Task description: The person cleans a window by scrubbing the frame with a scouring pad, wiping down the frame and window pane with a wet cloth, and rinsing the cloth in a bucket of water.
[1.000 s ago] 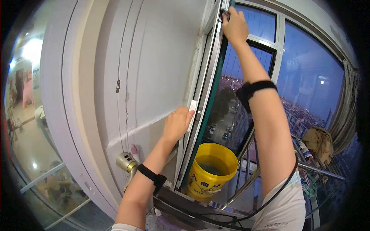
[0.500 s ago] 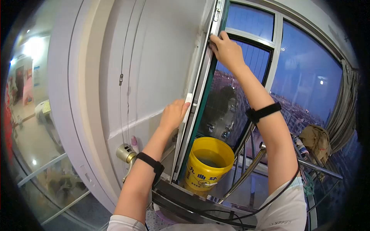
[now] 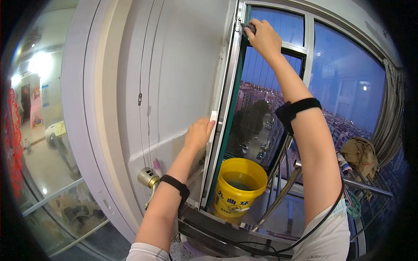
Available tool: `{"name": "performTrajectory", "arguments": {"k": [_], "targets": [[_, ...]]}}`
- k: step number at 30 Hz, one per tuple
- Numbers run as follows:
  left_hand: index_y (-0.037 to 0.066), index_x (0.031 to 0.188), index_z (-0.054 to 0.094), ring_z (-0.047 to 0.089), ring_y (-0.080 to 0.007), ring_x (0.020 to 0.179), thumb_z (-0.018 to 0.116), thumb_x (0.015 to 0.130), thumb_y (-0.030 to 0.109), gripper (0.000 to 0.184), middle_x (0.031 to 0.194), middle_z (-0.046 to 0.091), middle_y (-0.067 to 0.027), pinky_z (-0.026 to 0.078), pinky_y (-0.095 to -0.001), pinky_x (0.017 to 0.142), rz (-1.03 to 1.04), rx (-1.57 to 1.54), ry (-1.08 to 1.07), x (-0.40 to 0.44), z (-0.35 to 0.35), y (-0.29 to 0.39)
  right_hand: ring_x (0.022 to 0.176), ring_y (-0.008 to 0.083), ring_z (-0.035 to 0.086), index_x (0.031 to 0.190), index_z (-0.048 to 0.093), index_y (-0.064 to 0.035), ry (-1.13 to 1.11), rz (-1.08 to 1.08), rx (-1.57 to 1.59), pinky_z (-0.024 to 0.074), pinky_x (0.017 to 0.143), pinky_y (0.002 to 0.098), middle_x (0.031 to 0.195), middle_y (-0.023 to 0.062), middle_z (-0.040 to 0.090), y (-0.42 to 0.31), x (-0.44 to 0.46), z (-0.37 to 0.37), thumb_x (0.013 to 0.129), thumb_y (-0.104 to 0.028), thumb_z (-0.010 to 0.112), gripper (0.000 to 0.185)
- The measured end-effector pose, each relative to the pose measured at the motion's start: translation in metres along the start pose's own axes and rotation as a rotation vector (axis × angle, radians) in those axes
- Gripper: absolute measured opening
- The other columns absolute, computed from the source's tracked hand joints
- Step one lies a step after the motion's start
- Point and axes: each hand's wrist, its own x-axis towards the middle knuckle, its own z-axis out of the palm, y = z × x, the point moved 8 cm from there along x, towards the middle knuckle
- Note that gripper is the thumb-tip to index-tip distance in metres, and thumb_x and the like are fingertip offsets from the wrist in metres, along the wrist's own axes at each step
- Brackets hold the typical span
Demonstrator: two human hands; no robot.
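Note:
My left hand [image 3: 200,132] is wrapped round the white handle [image 3: 213,122] on the edge of the open window sash. Higher up, my right hand [image 3: 261,37] grips a dark, mesh-like scrubber [image 3: 250,29] against the upper part of the sash's metal frame [image 3: 235,50]. Its fingers are curled round the scrubber and hide part of it. Below both hands a yellow bucket [image 3: 222,204] with blue lettering stands beside the sash, with murky liquid inside.
Metal rails [image 3: 283,191] cross the lower right, near a brown cloth [image 3: 359,156] and a grey curtain [image 3: 387,117]. A door lever [image 3: 149,177] is at the lower left. A black cable [image 3: 305,238] runs along the bottom.
My right hand went down along the frame, then back up near the top with the scrubber. My left hand stays on the handle. The view has shifted slightly.

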Motion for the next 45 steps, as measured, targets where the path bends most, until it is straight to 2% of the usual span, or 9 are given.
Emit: {"name": "performTrajectory", "arguments": {"k": [10, 12, 13, 17, 21, 31, 36, 38, 45], "targets": [[0.0, 0.086, 0.056, 0.057, -0.0439, 0.081, 0.04, 0.098, 0.034, 0.039, 0.086, 0.059, -0.0227, 0.044, -0.0522, 0.071, -0.008, -0.064, 0.009, -0.004, -0.004, 0.004, 0.087, 0.0396, 0.064, 0.108, 0.061, -0.0142, 0.058, -0.113, -0.073, 0.0524, 0.073, 0.0478, 0.102, 0.0145, 0.061, -0.006, 0.04, 0.047, 0.081, -0.017, 0.063, 0.027], [0.0, 0.086, 0.056, 0.059, -0.0431, 0.082, 0.043, 0.097, 0.034, 0.038, 0.085, 0.06, -0.0216, 0.047, -0.0509, 0.071, 0.022, -0.018, 0.035, -0.003, -0.003, 0.004, 0.088, 0.0397, 0.063, 0.102, 0.059, -0.0136, 0.128, -0.111, -0.127, 0.0519, 0.072, 0.0485, 0.097, 0.0121, 0.062, -0.006, 0.053, 0.045, 0.082, -0.023, 0.067, 0.024], [0.001, 0.086, 0.056, 0.059, -0.0433, 0.082, 0.043, 0.097, 0.034, 0.037, 0.085, 0.06, -0.0217, 0.047, -0.0512, 0.071, 0.013, -0.022, 0.02, -0.003, -0.004, 0.004, 0.082, 0.0432, 0.061, 0.088, 0.059, -0.0043, 0.14, -0.055, -0.015, 0.0487, 0.07, 0.0519, 0.093, 0.0211, 0.059, -0.016, 0.042, 0.033, 0.083, -0.012, 0.055, 0.01], [0.001, 0.086, 0.056, 0.059, -0.0431, 0.08, 0.043, 0.097, 0.034, 0.037, 0.086, 0.06, -0.0214, 0.046, -0.0519, 0.069, -0.002, -0.045, 0.019, -0.003, -0.004, -0.002, 0.081, 0.0428, 0.062, 0.081, 0.063, -0.0037, 0.153, -0.077, -0.042, 0.0504, 0.071, 0.0513, 0.091, 0.022, 0.062, -0.015, 0.046, 0.037, 0.081, -0.011, 0.055, 0.011], [0.001, 0.089, 0.058, 0.059, -0.0443, 0.081, 0.041, 0.098, 0.035, 0.039, 0.089, 0.062, -0.0228, 0.046, -0.0518, 0.07, -0.012, -0.067, 0.01, -0.004, -0.007, -0.001, 0.083, 0.0418, 0.063, 0.083, 0.064, -0.0024, -0.008, -0.201, -0.161, 0.0509, 0.072, 0.0505, 0.091, 0.021, 0.063, -0.016, 0.051, 0.049, 0.079, -0.013, 0.058, 0.013], [0.001, 0.085, 0.055, 0.057, -0.0446, 0.078, 0.04, 0.098, 0.035, 0.039, 0.085, 0.059, -0.0214, 0.045, -0.0525, 0.068, 0.009, -0.047, 0.037, -0.004, -0.006, 0.0, 0.084, 0.0407, 0.063, 0.091, 0.063, -0.006, 0.149, -0.054, -0.154, 0.0502, 0.075, 0.0518, 0.092, 0.0188, 0.063, -0.019, 0.049, 0.046, 0.079, -0.011, 0.057, 0.014], [0.001, 0.085, 0.054, 0.057, -0.0445, 0.077, 0.04, 0.098, 0.035, 0.039, 0.085, 0.059, -0.0218, 0.045, -0.052, 0.067, 0.03, -0.069, 0.029, -0.003, -0.005, 0.002, 0.083, 0.0391, 0.063, 0.085, 0.064, -0.0052, -0.01, -0.148, -0.133, 0.0511, 0.073, 0.0498, 0.087, 0.0202, 0.064, -0.018, 0.044, 0.045, 0.079, -0.011, 0.054, 0.013], [0.001, 0.084, 0.054, 0.057, -0.0439, 0.077, 0.041, 0.098, 0.034, 0.038, 0.084, 0.059, -0.0213, 0.045, -0.0518, 0.067, 0.016, -0.07, 0.016, -0.002, -0.005, 0.003, 0.083, 0.0397, 0.063, 0.082, 0.065, -0.0058, 0.084, -0.103, -0.179, 0.0513, 0.072, 0.0497, 0.088, 0.02, 0.063, -0.016, 0.042, 0.044, 0.079, -0.011, 0.054, 0.012], [0.001, 0.083, 0.053, 0.056, -0.0437, 0.076, 0.042, 0.098, 0.033, 0.037, 0.082, 0.057, -0.0212, 0.043, -0.052, 0.066, 0.053, -0.063, 0.052, -0.001, -0.006, 0.004, 0.082, 0.0414, 0.062, 0.1, 0.06, -0.0092, 0.202, -0.019, -0.135, 0.0505, 0.071, 0.0513, 0.094, 0.0209, 0.061, -0.023, 0.034, 0.039, 0.079, -0.009, 0.055, 0.022]]}}
